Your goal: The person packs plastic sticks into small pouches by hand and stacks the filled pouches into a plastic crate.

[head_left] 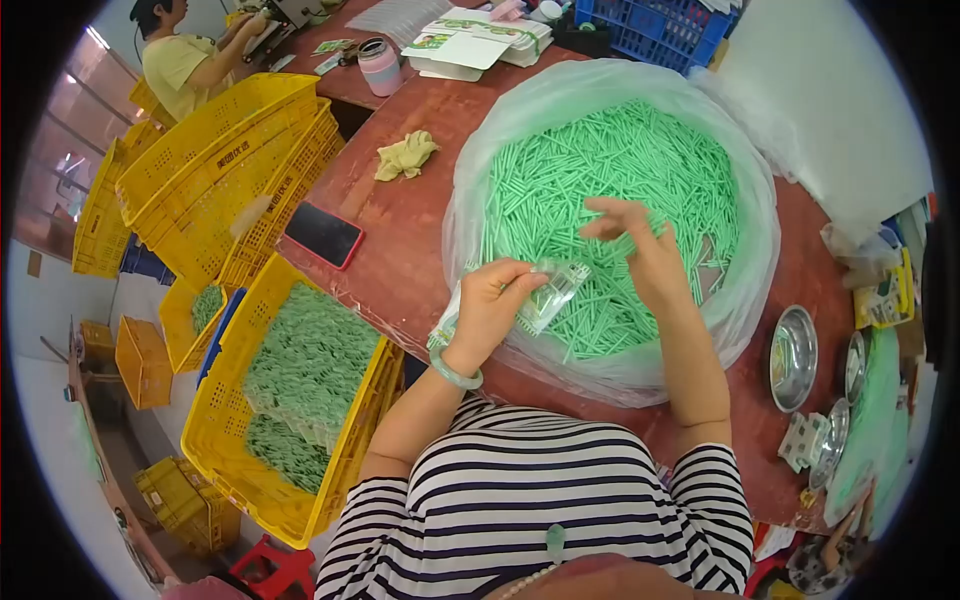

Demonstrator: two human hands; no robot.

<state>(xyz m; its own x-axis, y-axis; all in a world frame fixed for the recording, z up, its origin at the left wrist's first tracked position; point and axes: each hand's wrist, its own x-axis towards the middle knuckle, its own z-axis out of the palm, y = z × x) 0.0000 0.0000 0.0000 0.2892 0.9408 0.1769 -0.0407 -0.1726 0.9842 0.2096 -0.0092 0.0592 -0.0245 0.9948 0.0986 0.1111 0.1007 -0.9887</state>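
Observation:
My left hand (pixel 488 308), with a pale bangle at the wrist, is closed on a small clear plastic bag (pixel 556 302) with printed edges. The bag is over the near left part of a heap of thin light-green sticks (pixel 610 170). These sticks fill a large clear plastic liner (pixel 478 150) with a crumpled rim. Above the heap, my right hand (pixel 648 255) has its fingers stretched out and apart; I see nothing in it. Between the left hand and the liner's edge, more of the clear packaging shows, partly hidden by the hand.
A phone (pixel 324 236) and a yellow cloth (pixel 407 156) lie on the red table (pixel 400 240). At left, a yellow crate (pixel 222 440) holds many green-filled packets. Metal bowls (pixel 793 358) stand at right. Beyond stacked yellow crates (pixel 220 150), a person (pixel 180 65) works at a machine.

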